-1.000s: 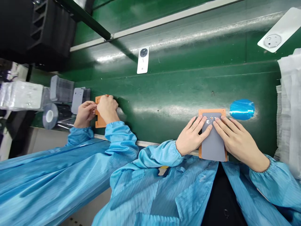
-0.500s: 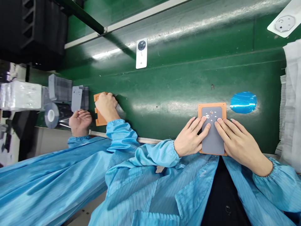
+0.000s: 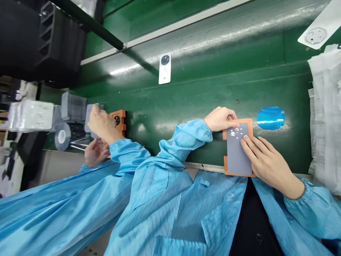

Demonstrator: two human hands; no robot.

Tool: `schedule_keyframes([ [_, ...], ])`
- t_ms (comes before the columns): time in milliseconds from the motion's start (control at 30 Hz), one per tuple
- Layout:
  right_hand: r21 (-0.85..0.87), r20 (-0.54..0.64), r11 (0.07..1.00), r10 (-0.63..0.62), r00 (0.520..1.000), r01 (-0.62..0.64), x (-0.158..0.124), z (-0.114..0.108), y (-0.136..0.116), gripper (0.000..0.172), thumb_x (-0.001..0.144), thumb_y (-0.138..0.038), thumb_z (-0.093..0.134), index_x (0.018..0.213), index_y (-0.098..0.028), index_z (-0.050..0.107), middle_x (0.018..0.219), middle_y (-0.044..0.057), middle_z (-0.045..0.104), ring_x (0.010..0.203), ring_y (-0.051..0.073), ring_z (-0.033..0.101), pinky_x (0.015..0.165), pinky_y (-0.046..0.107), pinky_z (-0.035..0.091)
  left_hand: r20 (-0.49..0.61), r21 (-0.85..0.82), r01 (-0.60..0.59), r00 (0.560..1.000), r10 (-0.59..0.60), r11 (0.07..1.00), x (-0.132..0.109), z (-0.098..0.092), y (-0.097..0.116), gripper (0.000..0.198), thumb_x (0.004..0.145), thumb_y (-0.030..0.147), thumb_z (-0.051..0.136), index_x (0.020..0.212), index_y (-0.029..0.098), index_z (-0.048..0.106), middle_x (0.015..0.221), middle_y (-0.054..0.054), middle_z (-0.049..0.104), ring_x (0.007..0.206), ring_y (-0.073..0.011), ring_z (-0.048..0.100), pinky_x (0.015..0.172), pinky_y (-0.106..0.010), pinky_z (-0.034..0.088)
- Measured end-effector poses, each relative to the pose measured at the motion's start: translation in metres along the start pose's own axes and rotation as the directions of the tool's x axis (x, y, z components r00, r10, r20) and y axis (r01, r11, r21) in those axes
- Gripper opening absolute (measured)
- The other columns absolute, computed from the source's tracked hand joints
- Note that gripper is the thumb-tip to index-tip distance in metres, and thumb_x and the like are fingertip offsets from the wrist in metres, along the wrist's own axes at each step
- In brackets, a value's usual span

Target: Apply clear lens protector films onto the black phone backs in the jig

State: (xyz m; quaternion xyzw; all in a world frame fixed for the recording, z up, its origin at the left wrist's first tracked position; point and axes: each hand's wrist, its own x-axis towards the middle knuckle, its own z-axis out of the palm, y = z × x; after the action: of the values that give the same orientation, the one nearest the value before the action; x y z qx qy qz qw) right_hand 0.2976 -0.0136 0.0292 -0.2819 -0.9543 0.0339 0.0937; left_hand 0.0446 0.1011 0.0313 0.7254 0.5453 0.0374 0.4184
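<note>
Right of centre, a grey panel (image 3: 238, 156) lies on an orange fixture (image 3: 225, 165), whose rim shows at the top and left; the lower end reaches the pale front edge strip (image 3: 204, 166) of the green worktop (image 3: 183, 103). The left hand (image 3: 220, 119) is bent at the upper left corner, thumb on the panel's top edge; whether it pinches anything, I cannot tell. The right hand (image 3: 268, 164) is unclenched, its straight fingers laid over the panel's right edge. Close to the fixture's upper right sits a blue film (image 3: 271, 118); farther right, stacked white sheets (image 3: 326, 117) border that side. Upward and leftward the room is wider: green surface stretches to a small white panel (image 3: 164, 69) at upper centre, and to a second orange fixture (image 3: 121, 119) beside a co-worker's hands (image 3: 102, 122) at left.
</note>
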Motion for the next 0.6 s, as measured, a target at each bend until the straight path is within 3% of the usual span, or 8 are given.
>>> schedule_keyframes([
  [67,0.021,-0.001,1.000,0.013,1.000,-0.013,0.000,0.003,0.000,0.056,0.099,-0.007,0.046,0.153,0.006,0.047,0.156,0.026,0.055,0.141,0.039,0.054,0.119,0.056,0.044,0.003,0.006,0.026,1.000,-0.026,1.000,0.003,0.001,0.000,0.028,0.086,0.044,0.082,0.091,0.017,0.074,0.082,-0.001,0.075,0.077,-0.0164,0.065,0.074,-0.029,0.046],
  [233,0.077,-0.035,0.994,0.078,0.996,-0.076,0.002,0.000,-0.008,0.054,0.098,-0.008,0.040,0.150,0.003,0.052,0.153,0.022,0.060,0.141,0.035,0.054,0.121,0.053,0.042,-0.086,0.072,-0.078,0.993,0.084,0.994,-0.009,0.009,0.000,0.026,0.088,0.044,0.077,0.091,0.019,0.071,0.091,-0.005,0.074,0.089,-0.0219,0.062,0.081,-0.034,0.046],
  [400,0.082,-0.060,0.992,0.099,0.993,-0.094,0.011,0.012,-0.006,0.049,0.102,-0.022,0.045,0.146,-0.003,0.058,0.153,0.018,0.061,0.136,0.030,0.056,0.114,0.044,0.049,-0.264,-0.046,-0.205,0.946,0.186,0.978,-0.012,0.022,-0.028,0.040,0.091,0.060,0.068,0.103,0.023,0.076,0.100,-0.007,0.076,0.096,-0.0267,0.066,0.091,-0.041,0.055],
  [467,0.088,-0.102,0.992,0.102,0.990,-0.093,0.016,0.015,0.001,0.041,0.104,-0.020,0.046,0.139,-0.008,0.063,0.147,0.016,0.066,0.128,0.027,0.062,0.107,0.042,0.053,-0.345,-0.119,-0.266,0.914,0.212,0.957,-0.014,0.017,-0.037,0.044,0.091,0.064,0.068,0.109,0.025,0.078,0.119,-0.010,0.076,0.114,-0.0297,0.069,0.102,-0.044,0.057],
  [533,0.165,-0.164,0.980,0.139,0.977,-0.112,0.022,0.011,0.010,0.036,0.106,-0.017,0.044,0.134,-0.016,0.067,0.140,0.011,0.071,0.120,0.023,0.067,0.102,0.039,0.056,-0.300,-0.214,-0.345,0.914,0.274,0.914,-0.024,0.004,-0.034,0.047,0.095,0.066,0.062,0.116,0.027,0.079,0.136,-0.011,0.072,0.129,-0.0318,0.067,0.108,-0.043,0.057],
  [600,0.368,-0.247,0.921,0.227,0.942,-0.125,0.028,0.000,0.019,0.036,0.109,-0.021,0.042,0.133,-0.020,0.068,0.135,0.009,0.074,0.116,0.020,0.070,0.101,0.037,0.057,-0.224,-0.294,-0.433,0.898,0.379,0.852,-0.036,-0.011,-0.020,0.052,0.094,0.071,0.062,0.119,0.029,0.080,0.136,-0.012,0.074,0.130,-0.0331,0.069,0.106,-0.041,0.060],
])
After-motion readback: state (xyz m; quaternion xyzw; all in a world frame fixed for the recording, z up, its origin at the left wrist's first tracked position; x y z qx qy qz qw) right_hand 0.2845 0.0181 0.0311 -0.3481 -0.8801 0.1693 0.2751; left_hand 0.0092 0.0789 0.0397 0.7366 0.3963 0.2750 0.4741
